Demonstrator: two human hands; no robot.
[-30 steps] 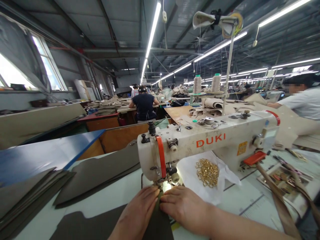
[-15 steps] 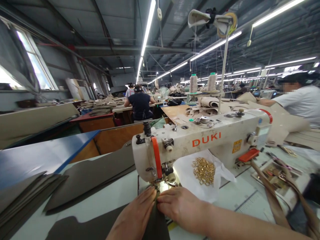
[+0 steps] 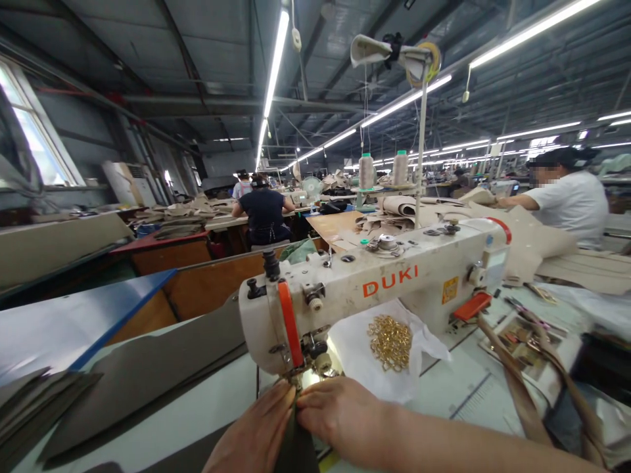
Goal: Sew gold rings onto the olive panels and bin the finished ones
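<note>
A white sewing machine (image 3: 340,289) with orange trim stands in front of me, its lamp lit by the needle area. A dark grey sheet piece (image 3: 300,443), leather or fabric, runs beneath my hands toward the needle. My left hand (image 3: 256,430) lies along its left side, fingers long and together, tips close to the presser foot. From the right, my right hand (image 3: 340,410) presses its bent fingers on the same piece, gripping its raised edge. The two hands' fingertips almost meet. The needle and the stitching spot are mostly hidden by fingers.
Gold-coloured metal rings (image 3: 389,341) lie on a white sheet (image 3: 345,335). A parts tray (image 3: 530,348) and brown straps (image 3: 513,387) are at right. Dark grey pieces (image 3: 152,361) lie left. Thread cones (image 3: 365,172) stand behind; co-workers sit at left-centre (image 3: 266,213) and right (image 3: 572,197).
The view has turned a little rightward, so the machine and tables sit further left in the picture. Both hands stay on the dark grey piece by the needle.
</note>
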